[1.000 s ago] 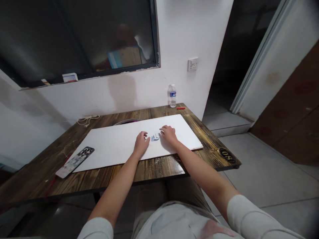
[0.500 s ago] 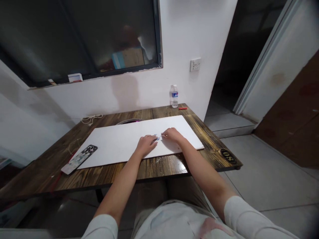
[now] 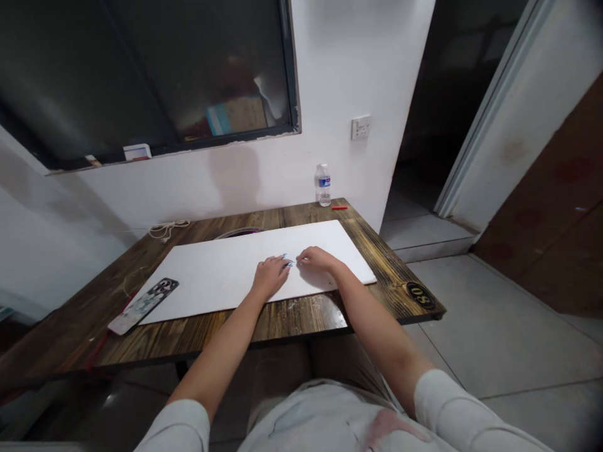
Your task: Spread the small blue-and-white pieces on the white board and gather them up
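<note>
A white board [image 3: 211,276] lies across the table, with both hands over its right half. My left hand [image 3: 271,276] rests on the board, its fingertips and thumb closed around a small blue piece [image 3: 288,264] that they partly cover. To its right, my right hand [image 3: 316,257] is in a pinch, knuckles up, close to the left fingertips. Something thin and dark shows between the two hands, too small to name. What the right fingers grip is hidden.
On the dark wooden table [image 3: 301,320], a patterned phone [image 3: 144,306] overlaps the board's left edge. A white cable [image 3: 168,230] and a round-rimmed object [image 3: 238,232] are behind it. A water bottle [image 3: 324,186] and a red pen-like stick [image 3: 339,208] stand and lie at the back right corner.
The whole view has shifted slightly, so the table and hands appear further left. Both hands stay close together on the board, and my right fingers have moved slightly against the blue piece.
</note>
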`<action>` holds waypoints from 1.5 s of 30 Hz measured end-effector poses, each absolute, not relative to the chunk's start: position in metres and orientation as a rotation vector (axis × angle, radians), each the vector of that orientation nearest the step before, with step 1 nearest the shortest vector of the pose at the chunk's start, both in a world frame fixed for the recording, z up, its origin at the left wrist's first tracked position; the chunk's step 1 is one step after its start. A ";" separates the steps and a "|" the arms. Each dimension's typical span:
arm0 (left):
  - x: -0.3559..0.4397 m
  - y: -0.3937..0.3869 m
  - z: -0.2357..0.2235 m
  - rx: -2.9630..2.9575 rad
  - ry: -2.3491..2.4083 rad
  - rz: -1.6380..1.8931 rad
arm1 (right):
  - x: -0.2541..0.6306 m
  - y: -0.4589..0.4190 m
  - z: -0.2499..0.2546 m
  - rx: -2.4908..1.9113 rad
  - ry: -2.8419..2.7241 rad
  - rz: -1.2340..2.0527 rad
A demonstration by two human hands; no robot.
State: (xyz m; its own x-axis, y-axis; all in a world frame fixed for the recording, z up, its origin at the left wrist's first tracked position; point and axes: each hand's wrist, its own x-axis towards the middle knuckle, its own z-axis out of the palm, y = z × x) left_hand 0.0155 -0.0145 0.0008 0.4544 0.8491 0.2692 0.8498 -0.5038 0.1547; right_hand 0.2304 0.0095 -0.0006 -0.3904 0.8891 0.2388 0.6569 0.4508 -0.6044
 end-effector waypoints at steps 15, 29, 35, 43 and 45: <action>0.041 0.019 -0.001 -2.882 -1.648 -0.285 | 0.225 0.009 0.002 -1.207 -2.012 0.769; -0.013 -0.014 0.002 -2.865 -1.390 -0.153 | 0.248 0.012 -0.004 -1.178 -2.189 0.811; -0.010 0.003 0.003 -2.749 -1.638 -0.106 | 0.246 0.007 -0.002 -1.013 -2.072 1.184; 0.033 0.019 -0.002 -2.915 -1.569 -0.053 | 0.237 0.019 -0.013 -1.157 -1.807 1.003; 0.034 0.010 -0.001 -2.980 -1.415 -0.021 | 0.240 0.022 -0.013 -1.267 -1.738 0.840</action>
